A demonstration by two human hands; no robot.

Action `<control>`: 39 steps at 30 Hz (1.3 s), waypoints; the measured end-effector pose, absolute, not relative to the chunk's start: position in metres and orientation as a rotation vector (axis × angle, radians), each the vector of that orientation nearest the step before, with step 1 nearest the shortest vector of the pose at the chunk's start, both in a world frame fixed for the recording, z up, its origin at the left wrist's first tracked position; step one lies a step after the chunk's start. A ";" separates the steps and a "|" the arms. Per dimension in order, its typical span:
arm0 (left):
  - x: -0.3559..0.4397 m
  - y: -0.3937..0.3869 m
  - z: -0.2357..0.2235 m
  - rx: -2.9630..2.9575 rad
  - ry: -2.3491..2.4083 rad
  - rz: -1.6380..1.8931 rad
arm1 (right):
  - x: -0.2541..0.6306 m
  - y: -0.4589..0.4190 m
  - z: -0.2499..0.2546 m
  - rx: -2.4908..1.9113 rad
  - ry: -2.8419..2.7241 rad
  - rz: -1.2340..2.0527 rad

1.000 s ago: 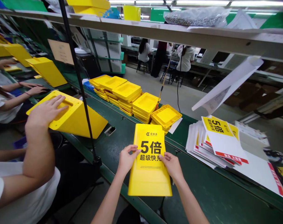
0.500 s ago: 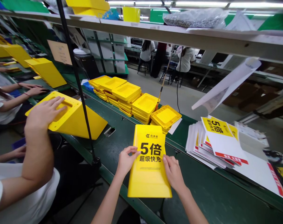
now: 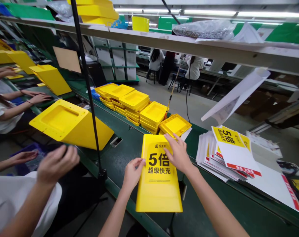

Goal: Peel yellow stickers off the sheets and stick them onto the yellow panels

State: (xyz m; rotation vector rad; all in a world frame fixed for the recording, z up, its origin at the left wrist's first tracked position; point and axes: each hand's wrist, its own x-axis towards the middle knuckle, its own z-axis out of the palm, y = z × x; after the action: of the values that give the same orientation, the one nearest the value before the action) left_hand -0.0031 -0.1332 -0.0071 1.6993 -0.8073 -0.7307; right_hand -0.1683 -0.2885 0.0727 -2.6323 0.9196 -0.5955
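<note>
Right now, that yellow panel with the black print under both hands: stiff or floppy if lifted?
Likely stiff: the yellow panel overhangs the green bench edge without sagging. Probably light, thin moulded plastic. Its glossy face may slip under the left hand and right hand.

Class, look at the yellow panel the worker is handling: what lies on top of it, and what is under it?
On the yellow panel lie a black-printed label and both hands: left hand, right hand. Under it shows the green belt; anything directly beneath is covered.

Stacked yellow trays line the green desk beside a pile of printed stickers; a co-worker's hand hovers near a yellow housing.
</note>
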 end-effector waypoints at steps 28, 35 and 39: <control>0.008 -0.258 -0.012 1.870 -1.647 -0.363 | -0.156 -0.264 0.036 -2.558 0.844 -0.097; 0.079 -0.292 -0.032 1.782 -1.217 -0.528 | -0.146 -0.243 0.013 -2.414 0.594 -0.103; 0.083 -0.282 -0.048 1.661 -0.990 -0.586 | -0.119 -0.311 0.012 -1.978 1.077 -0.442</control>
State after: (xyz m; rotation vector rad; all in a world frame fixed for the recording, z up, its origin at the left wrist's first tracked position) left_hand 0.0826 -0.2824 -0.0483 1.6608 -0.9905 -0.5865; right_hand -0.1186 -0.3114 0.0119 -1.9778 1.0772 -0.4419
